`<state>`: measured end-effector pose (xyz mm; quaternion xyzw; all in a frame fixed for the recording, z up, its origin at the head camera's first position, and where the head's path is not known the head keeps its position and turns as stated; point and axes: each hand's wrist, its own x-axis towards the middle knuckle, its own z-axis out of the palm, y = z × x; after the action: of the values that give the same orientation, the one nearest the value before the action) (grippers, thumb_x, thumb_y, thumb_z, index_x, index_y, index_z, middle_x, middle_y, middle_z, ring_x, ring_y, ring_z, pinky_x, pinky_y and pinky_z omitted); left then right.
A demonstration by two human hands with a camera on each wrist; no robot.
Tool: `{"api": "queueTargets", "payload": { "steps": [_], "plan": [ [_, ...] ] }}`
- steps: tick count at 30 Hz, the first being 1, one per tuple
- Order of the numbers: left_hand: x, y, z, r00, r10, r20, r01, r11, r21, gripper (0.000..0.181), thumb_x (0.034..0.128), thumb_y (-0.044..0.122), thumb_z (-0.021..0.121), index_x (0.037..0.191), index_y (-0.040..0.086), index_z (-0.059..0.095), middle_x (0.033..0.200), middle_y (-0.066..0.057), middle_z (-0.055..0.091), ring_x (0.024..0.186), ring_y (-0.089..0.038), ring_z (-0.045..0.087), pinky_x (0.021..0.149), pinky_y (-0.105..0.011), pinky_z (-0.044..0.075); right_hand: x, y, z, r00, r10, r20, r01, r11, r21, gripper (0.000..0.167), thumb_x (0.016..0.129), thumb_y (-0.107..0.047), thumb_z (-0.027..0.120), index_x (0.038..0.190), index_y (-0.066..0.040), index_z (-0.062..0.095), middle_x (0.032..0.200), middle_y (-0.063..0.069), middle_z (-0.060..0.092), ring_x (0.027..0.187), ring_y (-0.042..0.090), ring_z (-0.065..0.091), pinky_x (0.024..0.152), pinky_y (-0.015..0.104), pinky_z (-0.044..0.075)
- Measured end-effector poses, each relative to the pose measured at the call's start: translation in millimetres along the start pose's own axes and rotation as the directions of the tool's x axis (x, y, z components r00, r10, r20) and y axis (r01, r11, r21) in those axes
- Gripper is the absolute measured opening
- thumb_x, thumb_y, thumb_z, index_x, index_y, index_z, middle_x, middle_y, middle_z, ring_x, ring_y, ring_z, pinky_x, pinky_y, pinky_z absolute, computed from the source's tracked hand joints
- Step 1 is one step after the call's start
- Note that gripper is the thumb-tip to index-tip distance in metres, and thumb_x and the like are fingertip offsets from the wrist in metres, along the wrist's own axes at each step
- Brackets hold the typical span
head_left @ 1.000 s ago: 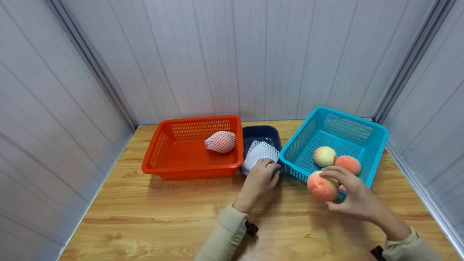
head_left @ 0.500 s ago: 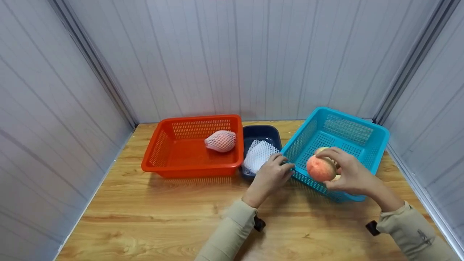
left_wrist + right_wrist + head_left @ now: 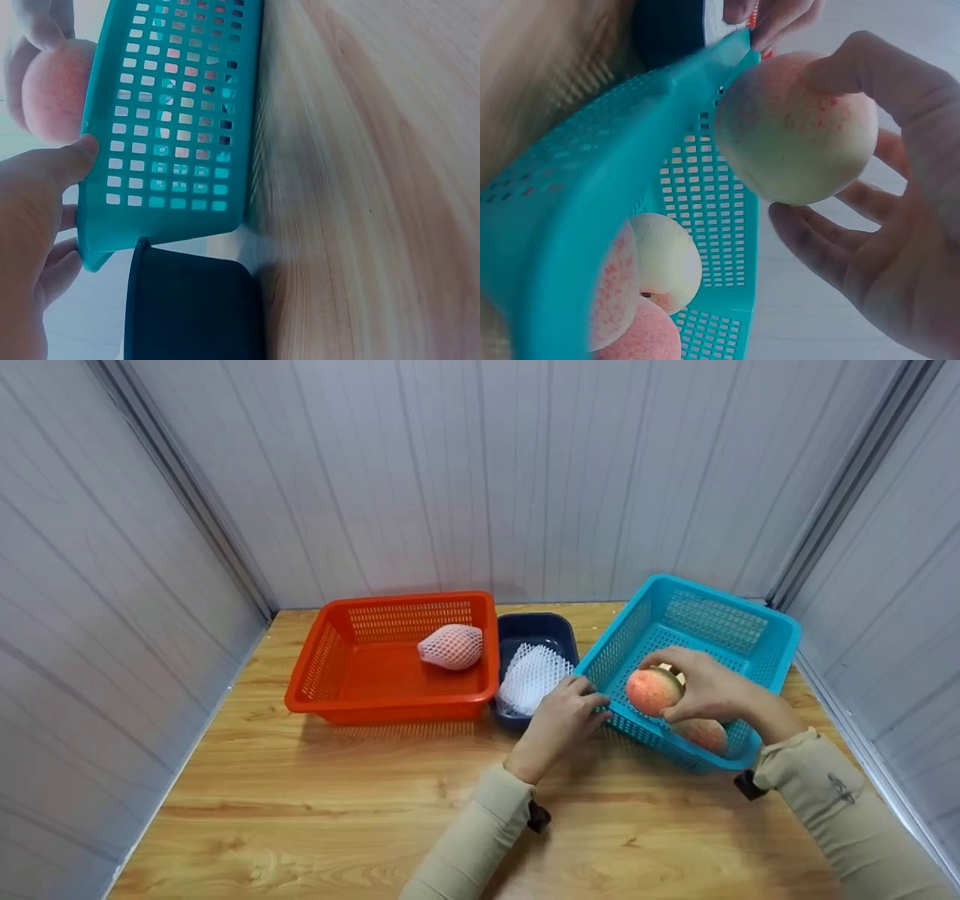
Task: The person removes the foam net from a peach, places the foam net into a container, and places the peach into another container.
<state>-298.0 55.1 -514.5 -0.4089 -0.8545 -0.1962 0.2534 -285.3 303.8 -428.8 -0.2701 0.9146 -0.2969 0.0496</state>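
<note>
My right hand [image 3: 701, 684] grips a pink and pale yellow peach [image 3: 651, 692] over the turquoise basket [image 3: 784, 649], thumb and fingers around its sides. In the right wrist view, the held peach [image 3: 795, 131] is above the basket floor, and several other peaches, among them a pale one [image 3: 666, 262], lie lower in the basket. My left hand [image 3: 561, 724] holds the basket's near left corner. In the left wrist view its thumb [image 3: 71, 159] is on the rim and its other fingers are around the corner.
Left of the turquoise basket stands a small navy tray [image 3: 536, 622] with white foam fruit nets [image 3: 532, 679]. Beside it is an orange-red basket [image 3: 375, 679] holding a net-wrapped peach [image 3: 452, 647]. Panel walls enclose the wooden table [image 3: 337, 810] at the back and sides.
My right hand has carried the peach from the basket's front edge inward over the basket. My left hand has moved from the foam nets in the navy tray to the turquoise basket's corner.
</note>
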Motion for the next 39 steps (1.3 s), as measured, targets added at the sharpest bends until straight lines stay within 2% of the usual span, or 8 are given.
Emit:
{"api": "queueTargets", "payload": {
  "steps": [4, 10, 13, 19, 23, 27, 34, 39],
  "plan": [
    [1.7, 2.6, -0.5, 0.999, -0.038, 0.020, 0.038, 0.999, -0.006, 0.020, 0.0905, 0.028, 0.070, 0.102, 0.013, 0.076, 0.096, 0.001, 0.062, 0.091, -0.013, 0.052, 0.083, -0.019, 0.047, 10.2, 3.7, -4.2, 0.992, 0.063, 0.111, -0.062, 0.998, -0.011, 0.065, 0.066, -0.006, 0.085, 0.124, -0.016, 0.056, 0.118, 0.005, 0.055, 0.098, 0.027, 0.050, 0.074, 0.039, 0.050],
    [0.6, 4.1, 1.2, 0.996, -0.082, 0.031, 0.082, 0.996, -0.020, 0.018, 0.0906, 0.026, 0.070, 0.103, 0.014, 0.076, 0.096, 0.001, 0.061, 0.091, -0.012, 0.051, 0.083, -0.019, 0.046, 22.0, 13.1, -8.1, 0.970, 0.096, 0.222, -0.079, 0.993, -0.085, 0.057, 0.067, -0.010, 0.082, 0.118, -0.016, 0.059, 0.115, 0.005, 0.057, 0.095, 0.027, 0.051, 0.073, 0.038, 0.047],
    [-1.9, 5.1, 1.6, 0.995, -0.097, 0.025, 0.098, 0.995, -0.025, 0.018, 0.0906, 0.026, 0.070, 0.102, 0.014, 0.076, 0.095, 0.001, 0.060, 0.090, -0.012, 0.051, 0.082, -0.019, 0.046, 26.8, 16.4, -8.4, 0.951, 0.153, 0.269, -0.131, 0.986, -0.101, 0.058, 0.068, -0.012, 0.081, 0.121, -0.018, 0.059, 0.120, 0.006, 0.056, 0.098, 0.027, 0.050, 0.076, 0.040, 0.047],
    [-3.4, 7.3, 2.4, 0.995, -0.102, 0.020, 0.102, 0.995, -0.022, 0.017, 0.0902, 0.026, 0.071, 0.101, 0.014, 0.076, 0.095, 0.001, 0.060, 0.091, -0.013, 0.051, 0.082, -0.019, 0.046, 33.6, 21.5, -4.0, 0.899, 0.258, 0.354, -0.227, 0.965, -0.127, 0.060, 0.071, -0.014, 0.080, 0.126, -0.018, 0.057, 0.128, 0.009, 0.052, 0.105, 0.030, 0.046, 0.084, 0.048, 0.047],
    [-1.8, 7.4, 2.8, 0.995, -0.104, 0.002, 0.104, 0.994, -0.016, 0.016, 0.0902, 0.026, 0.071, 0.100, 0.014, 0.076, 0.095, 0.002, 0.059, 0.090, -0.012, 0.050, 0.081, -0.019, 0.046, 39.3, 22.5, -0.4, 0.885, 0.265, 0.384, -0.219, 0.963, -0.160, 0.059, 0.071, -0.012, 0.080, 0.126, -0.016, 0.057, 0.129, 0.014, 0.052, 0.104, 0.031, 0.047, 0.078, 0.044, 0.049],
    [-1.1, 6.9, 3.8, 0.995, -0.098, -0.020, 0.098, 0.995, -0.003, 0.015, 0.0899, 0.026, 0.071, 0.099, 0.014, 0.076, 0.094, 0.002, 0.058, 0.090, -0.012, 0.050, 0.079, -0.019, 0.046, 43.8, 22.7, 3.8, 0.879, 0.266, 0.395, -0.208, 0.960, -0.186, 0.062, 0.072, -0.013, 0.080, 0.129, -0.012, 0.056, 0.129, 0.018, 0.052, 0.101, 0.031, 0.049, 0.074, 0.041, 0.050],
    [-3.7, 7.7, 4.7, 0.995, -0.099, -0.032, 0.099, 0.995, -0.003, 0.015, 0.0891, 0.026, 0.072, 0.097, 0.014, 0.075, 0.093, 0.002, 0.057, 0.090, -0.013, 0.050, 0.079, -0.020, 0.046, 49.7, 24.5, 11.5, 0.863, 0.276, 0.424, -0.205, 0.957, -0.206, 0.064, 0.073, -0.010, 0.079, 0.132, -0.009, 0.055, 0.132, 0.019, 0.050, 0.106, 0.033, 0.048, 0.082, 0.051, 0.050],
    [-2.4, 7.5, 4.3, 0.995, -0.099, -0.023, 0.099, 0.995, -0.021, 0.015, 0.0900, 0.026, 0.071, 0.098, 0.014, 0.075, 0.094, 0.002, 0.057, 0.091, -0.013, 0.050, 0.081, -0.020, 0.046, 50.5, 25.1, 12.7, 0.862, 0.283, 0.421, -0.210, 0.954, -0.213, 0.063, 0.073, -0.009, 0.079, 0.131, -0.009, 0.055, 0.132, 0.019, 0.051, 0.109, 0.034, 0.048, 0.087, 0.058, 0.047]
  ]
}}
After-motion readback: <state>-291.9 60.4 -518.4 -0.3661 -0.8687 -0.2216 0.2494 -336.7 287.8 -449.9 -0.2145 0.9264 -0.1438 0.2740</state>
